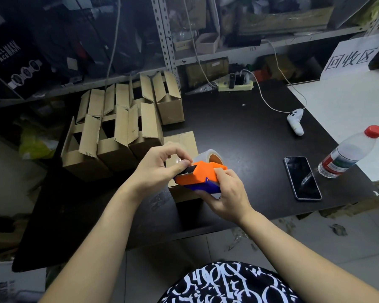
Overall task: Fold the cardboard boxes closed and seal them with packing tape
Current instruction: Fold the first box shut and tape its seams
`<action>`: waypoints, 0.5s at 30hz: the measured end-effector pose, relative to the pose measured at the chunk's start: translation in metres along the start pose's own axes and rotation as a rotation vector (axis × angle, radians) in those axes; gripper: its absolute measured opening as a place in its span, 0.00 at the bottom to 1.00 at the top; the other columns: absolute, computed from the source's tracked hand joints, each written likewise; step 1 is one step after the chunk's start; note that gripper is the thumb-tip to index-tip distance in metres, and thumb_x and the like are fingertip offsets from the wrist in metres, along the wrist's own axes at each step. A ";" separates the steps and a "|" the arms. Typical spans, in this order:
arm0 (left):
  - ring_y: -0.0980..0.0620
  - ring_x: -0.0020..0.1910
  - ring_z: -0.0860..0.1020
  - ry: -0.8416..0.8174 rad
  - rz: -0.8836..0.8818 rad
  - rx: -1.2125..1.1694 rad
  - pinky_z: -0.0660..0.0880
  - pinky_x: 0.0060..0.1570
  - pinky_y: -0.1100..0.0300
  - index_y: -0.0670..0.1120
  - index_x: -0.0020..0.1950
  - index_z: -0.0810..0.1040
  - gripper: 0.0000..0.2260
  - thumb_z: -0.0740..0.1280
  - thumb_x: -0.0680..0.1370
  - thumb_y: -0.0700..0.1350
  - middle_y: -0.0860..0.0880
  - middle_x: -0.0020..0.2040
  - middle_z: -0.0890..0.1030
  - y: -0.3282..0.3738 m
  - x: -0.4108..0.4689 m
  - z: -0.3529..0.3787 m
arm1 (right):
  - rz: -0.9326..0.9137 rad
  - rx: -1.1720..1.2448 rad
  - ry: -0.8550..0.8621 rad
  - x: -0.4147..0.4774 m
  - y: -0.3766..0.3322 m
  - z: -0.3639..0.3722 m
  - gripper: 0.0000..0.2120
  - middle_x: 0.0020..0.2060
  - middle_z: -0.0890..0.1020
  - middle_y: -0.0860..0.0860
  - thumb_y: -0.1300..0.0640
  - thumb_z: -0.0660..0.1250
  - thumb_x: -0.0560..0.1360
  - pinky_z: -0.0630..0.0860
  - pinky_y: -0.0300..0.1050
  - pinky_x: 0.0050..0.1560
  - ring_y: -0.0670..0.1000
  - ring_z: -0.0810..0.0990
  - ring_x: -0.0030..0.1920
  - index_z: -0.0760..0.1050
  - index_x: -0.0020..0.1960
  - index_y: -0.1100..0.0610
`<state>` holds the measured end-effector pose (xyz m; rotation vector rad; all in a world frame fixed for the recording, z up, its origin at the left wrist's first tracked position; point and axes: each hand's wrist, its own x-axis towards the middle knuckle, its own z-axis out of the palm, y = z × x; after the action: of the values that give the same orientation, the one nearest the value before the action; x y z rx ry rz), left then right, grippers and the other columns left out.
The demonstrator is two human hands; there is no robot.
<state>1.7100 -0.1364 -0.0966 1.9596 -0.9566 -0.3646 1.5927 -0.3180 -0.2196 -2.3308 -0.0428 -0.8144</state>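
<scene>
While your right grip (225, 193) clasps the tape dispenser (197, 174) at frame centre, just above the closed box (182, 141), your left grip (160, 165) pinches its front, likely to draw out a fresh strip; open boxes (118, 132) stand at centre left.

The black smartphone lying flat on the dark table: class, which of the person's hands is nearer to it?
Right. The right hand, gripping the orange-and-blue plastic tape dispenser, is left of the black smartphone; the left hand, pinching at the dispenser's front, lies farther left.
</scene>
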 end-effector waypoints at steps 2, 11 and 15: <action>0.50 0.53 0.81 0.024 -0.027 -0.040 0.77 0.59 0.49 0.49 0.50 0.82 0.05 0.68 0.82 0.48 0.55 0.47 0.83 0.001 0.000 0.004 | 0.029 0.029 -0.042 -0.001 0.002 0.000 0.24 0.41 0.76 0.46 0.32 0.65 0.78 0.67 0.35 0.42 0.46 0.71 0.40 0.69 0.52 0.54; 0.37 0.50 0.80 -0.077 -0.125 -0.040 0.80 0.47 0.45 0.51 0.62 0.83 0.12 0.70 0.82 0.38 0.54 0.50 0.84 0.003 0.004 -0.014 | -0.023 0.017 -0.026 -0.001 -0.001 0.004 0.19 0.42 0.78 0.50 0.40 0.70 0.76 0.67 0.38 0.45 0.44 0.68 0.42 0.69 0.54 0.53; 0.50 0.51 0.83 -0.140 -0.120 0.008 0.81 0.46 0.50 0.49 0.60 0.85 0.17 0.67 0.80 0.30 0.55 0.49 0.85 0.001 0.005 -0.023 | -0.040 -0.011 -0.043 -0.002 0.002 0.003 0.19 0.42 0.79 0.50 0.39 0.69 0.77 0.67 0.39 0.46 0.44 0.68 0.44 0.70 0.53 0.53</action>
<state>1.7263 -0.1270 -0.0819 2.0251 -0.9314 -0.5730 1.5934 -0.3171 -0.2234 -2.3644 -0.1042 -0.7857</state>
